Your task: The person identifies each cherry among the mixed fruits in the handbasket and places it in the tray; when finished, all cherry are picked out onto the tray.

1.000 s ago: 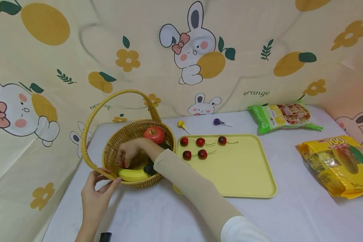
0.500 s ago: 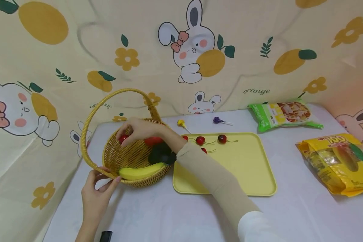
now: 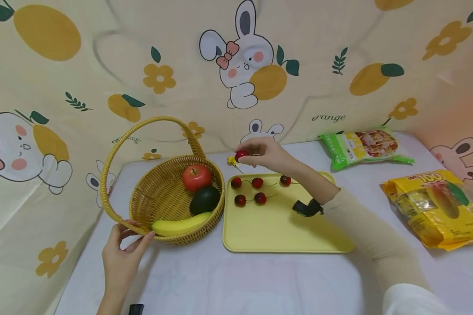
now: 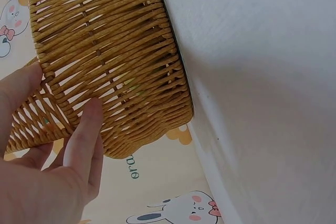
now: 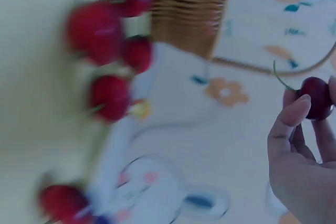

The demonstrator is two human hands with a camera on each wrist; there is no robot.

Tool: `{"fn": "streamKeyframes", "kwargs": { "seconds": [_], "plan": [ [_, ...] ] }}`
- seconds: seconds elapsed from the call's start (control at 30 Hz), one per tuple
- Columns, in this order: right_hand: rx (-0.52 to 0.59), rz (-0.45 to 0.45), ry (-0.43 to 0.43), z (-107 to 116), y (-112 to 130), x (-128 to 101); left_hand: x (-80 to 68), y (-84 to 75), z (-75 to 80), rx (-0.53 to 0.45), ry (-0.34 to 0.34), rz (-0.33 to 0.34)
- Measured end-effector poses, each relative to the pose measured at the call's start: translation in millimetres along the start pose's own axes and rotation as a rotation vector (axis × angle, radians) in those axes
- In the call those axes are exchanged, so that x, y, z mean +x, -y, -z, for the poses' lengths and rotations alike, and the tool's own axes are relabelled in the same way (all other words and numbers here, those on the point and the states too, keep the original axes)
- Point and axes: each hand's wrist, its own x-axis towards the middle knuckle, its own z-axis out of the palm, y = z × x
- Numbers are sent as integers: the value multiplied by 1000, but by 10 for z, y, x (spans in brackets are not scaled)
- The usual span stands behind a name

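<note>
My left hand (image 3: 120,258) grips the wicker basket (image 3: 147,199) where its handle meets the near-left rim. In the left wrist view, thumb and fingers lie on either side of the weave. My right hand (image 3: 272,155) pinches a dark red cherry (image 3: 241,155) between thumb and fingers, above the back edge of the yellow tray (image 3: 260,232). Its thin green stem shows in the right wrist view, beside the cherry (image 5: 315,98). Several cherries (image 3: 257,183) with stems lie in two rows on the tray. Inside the basket are an apple (image 3: 197,177), an avocado (image 3: 205,201) and a banana (image 3: 181,225).
A yellow lollipop (image 3: 231,161) lies behind the tray, partly under my right hand in the head view. To the right are a green snack bag (image 3: 366,146) and a yellow candy bag (image 3: 437,205). A printed cloth (image 3: 173,39) hangs behind the table.
My right hand has lifted the cherry out of the basket and carried it right, over the tray's back edge. The left hand has stayed on the basket. The view has shifted slightly.
</note>
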Motion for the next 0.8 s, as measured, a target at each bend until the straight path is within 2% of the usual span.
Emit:
{"fn": "streamKeyframes", "kwargs": {
  "seconds": [0.17, 0.33, 0.53, 0.8],
  "plan": [
    [51, -98, -58, 246, -244, -416, -8, -17, -6, 16, -9, -3],
    [100, -170, -101, 389, -389, -662, -19, -43, -18, 10, -10, -2],
    [-8, -159, -73, 445, -472, -788, -26, -37, -23, 12, -14, -20],
    [-125, -169, 29, 403, -564, -854, -15, -31, -22, 26, -13, -8]
  ]
}}
